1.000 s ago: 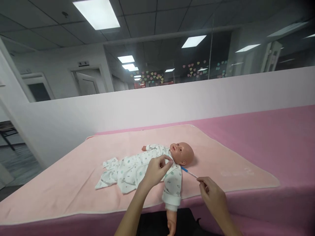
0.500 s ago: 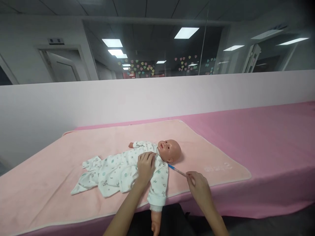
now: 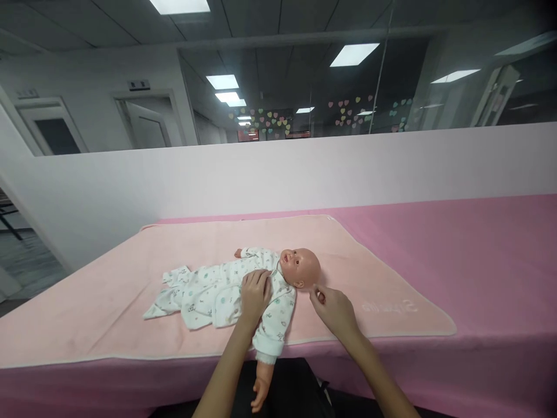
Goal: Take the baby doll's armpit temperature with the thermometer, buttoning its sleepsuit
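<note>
Right grip [image 3: 336,310] is pinched together beside the baby doll [image 3: 217,284], headward; left grip [image 3: 256,293], hold unclear, on its chest.

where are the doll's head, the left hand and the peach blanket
Doll's head [image 3: 301,267]: head-camera view, its side
Left hand [image 3: 255,293]: head-camera view, its back
Peach blanket [image 3: 361,271]: head-camera view, bare cloth
</note>
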Demonstrator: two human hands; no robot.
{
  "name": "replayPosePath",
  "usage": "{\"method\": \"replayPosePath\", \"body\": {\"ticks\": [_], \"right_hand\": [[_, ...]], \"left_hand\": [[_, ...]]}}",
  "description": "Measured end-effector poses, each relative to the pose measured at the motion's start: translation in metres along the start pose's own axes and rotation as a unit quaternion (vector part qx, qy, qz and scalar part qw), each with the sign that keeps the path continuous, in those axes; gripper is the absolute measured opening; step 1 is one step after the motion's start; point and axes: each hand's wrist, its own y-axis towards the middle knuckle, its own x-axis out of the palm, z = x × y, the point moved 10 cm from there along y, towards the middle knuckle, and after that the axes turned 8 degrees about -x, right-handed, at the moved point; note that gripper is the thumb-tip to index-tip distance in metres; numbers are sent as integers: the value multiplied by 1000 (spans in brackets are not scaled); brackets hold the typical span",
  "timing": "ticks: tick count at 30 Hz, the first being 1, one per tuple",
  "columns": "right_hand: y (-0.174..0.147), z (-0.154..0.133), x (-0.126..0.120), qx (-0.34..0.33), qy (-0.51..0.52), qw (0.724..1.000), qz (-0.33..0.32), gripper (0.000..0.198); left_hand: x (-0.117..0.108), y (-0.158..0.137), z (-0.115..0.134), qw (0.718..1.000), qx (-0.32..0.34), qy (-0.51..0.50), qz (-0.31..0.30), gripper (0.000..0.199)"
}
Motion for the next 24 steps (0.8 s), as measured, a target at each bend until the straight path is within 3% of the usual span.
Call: {"method": "replayPosePath", "body": {"ticks": [3,6,9,11,12,15,16,17,19,20,23,24], "right_hand": [[-11,11,16,29,-17,998,-52,32],[-11,8,17,20,2,997,-80,27],[4,-14,4,-12,157,977,-144,33],[21,-39,-15,-31,343,919,-191,41],[32,-53,-34,-48,431,883,-180,41],[66,-86,-104,-100,668,736,-38,40],[71,-100,-116,-114,703,701,-25,39],[71,-119,-118,-131,708,692,-59,37],[65,-155,-110,-166,672,707,-146,34],[61,-164,-108,-179,659,714,-154,36],[54,-151,-109,-193,642,741,-41,48],[48,-140,-104,-200,614,763,-4,51]], "left_hand": [[-4,-4,-2,1000,-9,12,14,22],[-5,-6,0,1000,-4,22,16,22],[-5,-6,3,999,4,31,17,23],[-4,-6,4,999,8,33,18,23],[-5,-5,4,999,8,32,20,23],[-4,-5,4,999,11,32,19,23],[-4,-6,3,999,12,32,18,24],[-4,-7,3,999,13,32,18,24],[-4,-9,2,999,16,32,18,24],[-5,-10,2,999,16,31,18,25],[-4,-12,2,999,17,39,12,25],[-3,-12,2,999,15,47,9,24]]}}
